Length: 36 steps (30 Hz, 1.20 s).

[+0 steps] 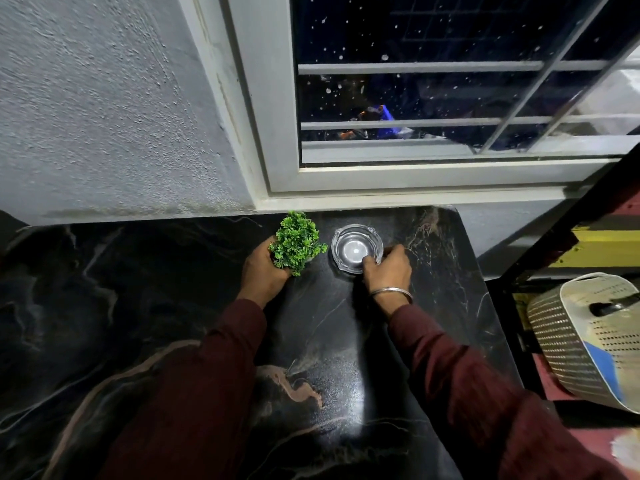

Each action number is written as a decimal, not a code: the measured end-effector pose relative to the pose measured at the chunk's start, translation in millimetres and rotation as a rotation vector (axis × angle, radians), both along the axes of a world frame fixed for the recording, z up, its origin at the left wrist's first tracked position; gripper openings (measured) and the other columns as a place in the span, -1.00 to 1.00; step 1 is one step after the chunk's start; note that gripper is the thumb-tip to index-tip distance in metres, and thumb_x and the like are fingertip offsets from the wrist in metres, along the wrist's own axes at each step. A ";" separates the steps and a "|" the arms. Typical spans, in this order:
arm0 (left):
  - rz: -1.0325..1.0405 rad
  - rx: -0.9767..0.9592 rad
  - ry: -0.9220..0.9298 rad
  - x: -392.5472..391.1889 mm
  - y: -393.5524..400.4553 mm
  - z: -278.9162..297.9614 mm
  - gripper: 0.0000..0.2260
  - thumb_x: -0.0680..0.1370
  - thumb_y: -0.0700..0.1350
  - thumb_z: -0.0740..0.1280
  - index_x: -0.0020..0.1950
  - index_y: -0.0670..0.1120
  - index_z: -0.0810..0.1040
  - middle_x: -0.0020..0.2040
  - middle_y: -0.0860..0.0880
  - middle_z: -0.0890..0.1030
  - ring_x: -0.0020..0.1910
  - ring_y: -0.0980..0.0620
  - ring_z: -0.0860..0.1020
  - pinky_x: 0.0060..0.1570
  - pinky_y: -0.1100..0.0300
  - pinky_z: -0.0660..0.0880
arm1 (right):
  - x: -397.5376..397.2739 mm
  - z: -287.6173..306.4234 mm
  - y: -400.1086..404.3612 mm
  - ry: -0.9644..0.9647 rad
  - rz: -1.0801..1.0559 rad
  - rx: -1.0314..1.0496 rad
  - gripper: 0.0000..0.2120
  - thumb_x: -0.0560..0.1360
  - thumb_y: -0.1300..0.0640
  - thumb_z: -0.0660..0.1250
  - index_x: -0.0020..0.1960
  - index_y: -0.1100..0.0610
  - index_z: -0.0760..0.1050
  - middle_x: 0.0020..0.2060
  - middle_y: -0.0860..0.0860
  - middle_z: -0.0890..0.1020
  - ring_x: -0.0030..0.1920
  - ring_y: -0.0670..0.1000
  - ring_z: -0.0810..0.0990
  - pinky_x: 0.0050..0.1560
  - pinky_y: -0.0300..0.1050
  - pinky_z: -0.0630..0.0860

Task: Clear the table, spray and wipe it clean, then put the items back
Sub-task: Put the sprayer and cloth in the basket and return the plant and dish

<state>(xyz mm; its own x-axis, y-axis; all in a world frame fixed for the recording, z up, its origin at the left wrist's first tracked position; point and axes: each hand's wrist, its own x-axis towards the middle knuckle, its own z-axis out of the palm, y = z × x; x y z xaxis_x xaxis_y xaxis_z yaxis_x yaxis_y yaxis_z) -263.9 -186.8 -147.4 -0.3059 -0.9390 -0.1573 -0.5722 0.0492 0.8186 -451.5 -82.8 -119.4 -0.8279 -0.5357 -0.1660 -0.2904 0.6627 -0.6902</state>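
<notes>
A small green potted plant (297, 241) stands near the back edge of the black marble table (138, 289), under the window. My left hand (265, 271) is wrapped around its pot, which the leaves and fingers mostly hide. Just to its right sits a clear glass ashtray (355, 247). My right hand (388, 268), with a metal bangle on the wrist, grips the ashtray's near right rim with thumb and fingers. Both items rest on the tabletop.
A grey wall and a white-framed barred window rise behind the table. To the right, past the table's edge, a black metal rack (554, 237) holds a perforated white basket (585, 337) with a blue cloth and a dark object inside.
</notes>
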 end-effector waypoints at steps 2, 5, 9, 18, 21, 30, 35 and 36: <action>-0.006 0.009 0.003 0.5 -0.1 -3.4 -0.50 0.33 -0.23 0.58 0.25 -0.02 0.62 0.06 0.02 0.71 0.06 0.04 0.65 0.04 0.25 0.51 | -0.2 -0.7 0.4 0.005 0.005 0.003 -0.66 0.42 0.19 0.38 0.09 0.36 0.43 0.04 0.31 0.56 0.08 0.27 0.52 0.07 0.00 0.36; 0.005 0.023 -0.004 0.5 -0.1 -7.2 -0.48 0.34 -0.21 0.58 0.28 -0.04 0.60 0.09 0.01 0.70 0.08 0.04 0.64 0.06 0.27 0.50 | -0.7 -1.9 0.3 0.002 -0.010 -0.006 -0.69 0.41 0.19 0.38 0.05 0.36 0.45 0.01 0.31 0.57 0.06 0.28 0.53 0.07 0.02 0.37; -0.009 0.046 0.030 1.1 4.5 -2.6 -0.44 0.37 -0.27 0.55 0.35 -0.05 0.54 0.10 0.04 0.68 0.10 0.07 0.62 0.06 0.33 0.44 | -0.1 -1.7 0.9 -0.006 -0.010 -0.006 -0.68 0.42 0.18 0.38 0.05 0.38 0.44 0.01 0.32 0.57 0.05 0.29 0.52 0.06 0.04 0.38; 0.144 -0.065 0.037 30.5 27.5 28.6 -0.28 0.39 -0.43 0.30 0.52 -0.04 0.32 0.21 -0.14 0.50 -0.18 0.03 0.50 -0.12 0.19 0.53 | 1.4 29.4 27.0 0.199 0.164 0.054 -0.50 0.45 0.08 0.31 0.30 0.30 0.33 0.23 0.25 0.41 0.18 0.28 0.45 0.16 0.07 0.41; 0.139 -0.289 -0.050 32.7 46.4 57.3 -0.34 0.38 -0.35 0.29 0.50 -0.12 0.35 0.23 -0.16 0.48 0.09 -0.08 0.53 0.19 0.04 0.50 | -4.6 45.6 47.7 0.376 0.262 0.147 -0.29 0.42 -0.02 0.31 0.47 0.24 0.18 0.41 0.23 0.30 0.36 0.25 0.34 0.29 0.13 0.37; -0.140 -0.552 -0.180 -46.7 110.8 123.2 -0.39 0.39 -0.20 0.34 0.46 -0.13 0.37 0.33 -0.16 0.44 0.33 -0.20 0.39 0.38 -0.05 0.33 | -49.2 86.4 125.2 0.512 0.274 0.274 -0.13 0.40 -0.11 0.29 0.55 0.17 -0.03 0.53 0.17 0.07 0.52 0.17 0.07 0.48 0.15 0.10; -0.327 -0.562 -0.249 -109.0 164.3 137.9 -0.35 0.43 -0.11 0.36 0.52 -0.11 0.33 0.45 -0.17 0.37 0.42 -0.19 0.32 0.44 -0.08 0.29 | -94.7 104.4 183.4 0.546 0.242 0.283 -0.12 0.41 -0.13 0.28 0.55 0.16 -0.07 0.54 0.17 0.05 0.53 0.16 0.03 0.49 0.16 0.03; -0.358 -0.573 -0.259 -127.7 179.5 141.0 -0.35 0.44 -0.08 0.37 0.53 -0.11 0.32 0.47 -0.17 0.35 0.44 -0.19 0.31 0.45 -0.09 0.26 | -110.7 108.0 199.8 0.549 0.232 0.277 -0.12 0.41 -0.12 0.28 0.55 0.16 -0.07 0.54 0.17 0.05 0.53 0.16 0.02 0.49 0.16 0.03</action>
<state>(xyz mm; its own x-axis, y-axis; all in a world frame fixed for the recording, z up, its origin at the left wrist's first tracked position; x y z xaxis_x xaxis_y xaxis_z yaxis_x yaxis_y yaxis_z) -391.7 -7.3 -6.5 -0.6299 -0.7449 0.2200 -0.6129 0.6507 0.4482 -562.2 117.1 -11.5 -0.6997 -0.7088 0.0897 -0.7086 0.6724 -0.2138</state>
